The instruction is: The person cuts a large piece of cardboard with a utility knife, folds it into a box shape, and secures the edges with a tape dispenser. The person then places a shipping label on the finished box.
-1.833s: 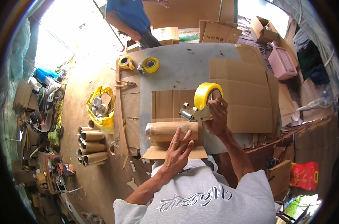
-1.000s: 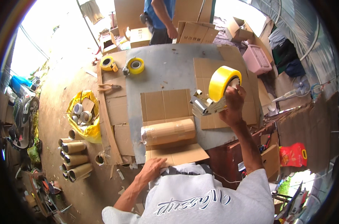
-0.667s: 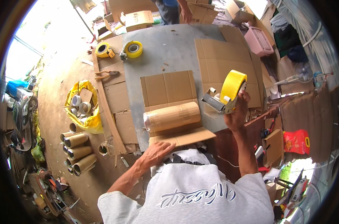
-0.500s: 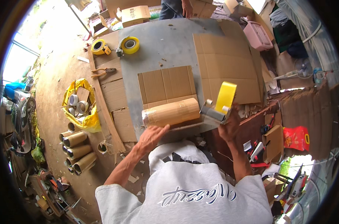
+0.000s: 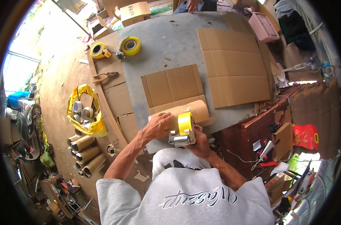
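My right hand (image 5: 201,144) is closed round a tape dispenser (image 5: 183,138) loaded with a yellow tape roll (image 5: 185,123), held over the near side of a brown cardboard roll (image 5: 195,109). My left hand (image 5: 158,125) lies on the left end of that roll, fingers stretched over its surface. The two hands partly hide the roll. Under and behind it, a creased cardboard sheet (image 5: 173,85) lies on the grey tabletop (image 5: 140,71). Whether the tape touches the roll is hard to make out.
A larger cardboard sheet (image 5: 236,67) lies to the right, a second tape dispenser (image 5: 130,46) and pliers (image 5: 106,76) to the far left. On the floor are a yellow bag (image 5: 99,127) and several cardboard tubes (image 5: 88,154). Another person's hand (image 5: 192,5) shows beyond the table.
My right hand has brought the tape dispenser left and nearer, from beyond the roll's right end to its near side. My left hand has slid up onto the roll.
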Demonstrator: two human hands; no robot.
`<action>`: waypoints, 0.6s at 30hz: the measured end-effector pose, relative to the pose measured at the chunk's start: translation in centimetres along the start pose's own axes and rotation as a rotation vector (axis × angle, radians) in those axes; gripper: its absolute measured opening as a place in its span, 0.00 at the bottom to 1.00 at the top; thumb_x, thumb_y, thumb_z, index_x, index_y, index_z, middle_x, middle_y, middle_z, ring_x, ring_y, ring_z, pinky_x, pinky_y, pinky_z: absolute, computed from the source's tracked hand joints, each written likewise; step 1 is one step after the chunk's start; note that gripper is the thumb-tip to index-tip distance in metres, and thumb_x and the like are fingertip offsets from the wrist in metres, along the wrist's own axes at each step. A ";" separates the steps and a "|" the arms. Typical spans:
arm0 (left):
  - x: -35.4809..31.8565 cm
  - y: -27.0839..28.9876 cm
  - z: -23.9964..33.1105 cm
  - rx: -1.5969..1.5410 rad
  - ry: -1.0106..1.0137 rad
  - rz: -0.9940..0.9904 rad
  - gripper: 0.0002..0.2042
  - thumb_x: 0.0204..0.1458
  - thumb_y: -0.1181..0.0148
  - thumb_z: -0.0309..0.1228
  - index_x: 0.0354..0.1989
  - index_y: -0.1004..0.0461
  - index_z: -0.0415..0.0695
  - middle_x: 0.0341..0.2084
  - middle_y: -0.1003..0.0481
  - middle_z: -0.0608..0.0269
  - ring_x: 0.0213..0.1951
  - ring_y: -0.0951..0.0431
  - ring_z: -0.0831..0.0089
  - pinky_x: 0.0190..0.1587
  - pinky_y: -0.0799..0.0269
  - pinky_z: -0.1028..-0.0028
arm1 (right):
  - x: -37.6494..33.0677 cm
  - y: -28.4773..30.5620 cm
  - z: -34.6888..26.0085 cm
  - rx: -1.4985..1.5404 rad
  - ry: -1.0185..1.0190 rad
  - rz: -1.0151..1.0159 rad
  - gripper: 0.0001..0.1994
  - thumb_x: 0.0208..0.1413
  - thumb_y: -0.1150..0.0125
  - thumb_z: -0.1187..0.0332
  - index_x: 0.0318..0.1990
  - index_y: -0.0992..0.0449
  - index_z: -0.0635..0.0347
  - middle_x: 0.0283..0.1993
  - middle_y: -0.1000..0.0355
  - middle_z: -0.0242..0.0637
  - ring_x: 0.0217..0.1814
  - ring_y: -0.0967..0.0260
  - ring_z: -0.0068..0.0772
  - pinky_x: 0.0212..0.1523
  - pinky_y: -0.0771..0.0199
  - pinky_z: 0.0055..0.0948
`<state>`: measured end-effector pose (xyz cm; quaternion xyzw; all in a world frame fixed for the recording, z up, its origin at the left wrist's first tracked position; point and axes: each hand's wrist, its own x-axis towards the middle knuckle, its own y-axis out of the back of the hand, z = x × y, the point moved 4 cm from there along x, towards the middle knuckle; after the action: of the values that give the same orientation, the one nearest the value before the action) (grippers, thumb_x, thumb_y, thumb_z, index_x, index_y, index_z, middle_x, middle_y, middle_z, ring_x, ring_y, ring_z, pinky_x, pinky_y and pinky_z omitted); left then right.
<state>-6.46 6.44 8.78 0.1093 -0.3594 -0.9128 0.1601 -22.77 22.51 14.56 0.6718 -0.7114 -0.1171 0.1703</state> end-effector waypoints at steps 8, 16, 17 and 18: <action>7.3 4.3 -6.1 -0.225 0.166 -0.331 0.38 0.41 0.22 0.35 0.66 0.29 0.44 0.66 0.32 0.45 0.68 0.35 0.44 0.68 0.33 0.55 | -2.0 -2.9 3.5 -0.276 0.033 0.008 0.43 0.60 0.32 0.50 0.71 0.43 0.75 0.72 0.45 0.65 0.74 0.46 0.69 0.74 0.50 0.61; 17.3 6.2 -18.3 0.347 0.336 0.151 0.40 0.40 0.21 0.37 0.65 0.31 0.46 0.57 0.29 0.45 0.61 0.31 0.43 0.61 0.32 0.47 | -0.2 -2.5 0.7 -0.174 0.010 0.337 0.18 0.45 0.31 0.75 0.47 0.20 0.59 0.47 0.23 0.43 0.52 0.27 0.48 0.65 0.41 0.46; 17.2 6.0 -18.9 0.323 0.379 0.064 0.39 0.40 0.22 0.36 0.64 0.30 0.46 0.53 0.27 0.47 0.58 0.29 0.44 0.59 0.30 0.47 | -0.2 -2.7 0.6 -0.167 0.012 0.360 0.18 0.45 0.31 0.75 0.47 0.20 0.59 0.47 0.24 0.43 0.53 0.27 0.49 0.65 0.41 0.46; 16.8 6.5 -18.5 0.400 0.197 0.181 0.32 0.41 0.24 0.35 0.58 0.28 0.44 0.44 0.25 0.49 0.49 0.24 0.47 0.50 0.26 0.52 | -0.1 -2.7 0.5 -0.146 0.021 0.381 0.19 0.45 0.31 0.75 0.48 0.21 0.59 0.47 0.24 0.43 0.53 0.28 0.49 0.65 0.42 0.46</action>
<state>-14.82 -15.82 -1.42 0.1947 -0.5240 -0.7904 0.2506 -20.45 22.38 13.06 0.5119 -0.8135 -0.1271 0.2451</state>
